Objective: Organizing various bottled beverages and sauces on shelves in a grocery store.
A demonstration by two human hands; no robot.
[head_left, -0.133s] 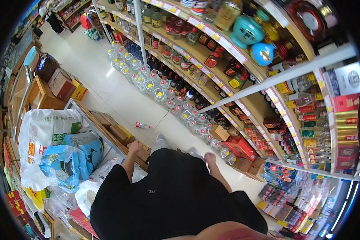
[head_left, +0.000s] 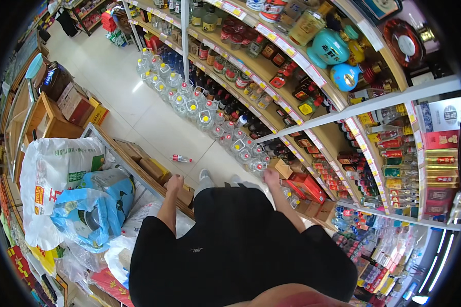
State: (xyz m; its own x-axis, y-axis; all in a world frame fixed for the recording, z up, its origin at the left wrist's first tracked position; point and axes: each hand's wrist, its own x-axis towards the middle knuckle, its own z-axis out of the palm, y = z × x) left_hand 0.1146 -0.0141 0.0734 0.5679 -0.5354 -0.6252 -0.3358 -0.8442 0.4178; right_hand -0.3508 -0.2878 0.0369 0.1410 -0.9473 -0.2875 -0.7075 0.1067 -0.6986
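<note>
My left hand [head_left: 174, 182] hangs beside the raised edge of a wooden counter [head_left: 130, 161], its fingers curled in and nothing seen in them. Whether it touches that edge I cannot tell. Out to the right, my right hand [head_left: 271, 177] is loosely closed, with nothing visible in it. Below it on the floor stand clear plastic jugs [head_left: 259, 166] with red caps and a brown box [head_left: 280, 168]. A small bottle [head_left: 181, 158] with a red label lies on its side on the tiles, ahead of my left foot [head_left: 205, 176].
Shelves [head_left: 312, 71] of bottles and jars run along the right, with more jugs [head_left: 205, 121] lined up at their foot. To the left, white and blue plastic bags [head_left: 95, 199] cover the counter. Cardboard boxes [head_left: 77, 105] stand beyond it. Pale tiled floor [head_left: 128, 102] stretches ahead.
My right hand has swung forward, and my right foot has come forward too. My left hand has barely shifted. The whole view has moved slightly.
</note>
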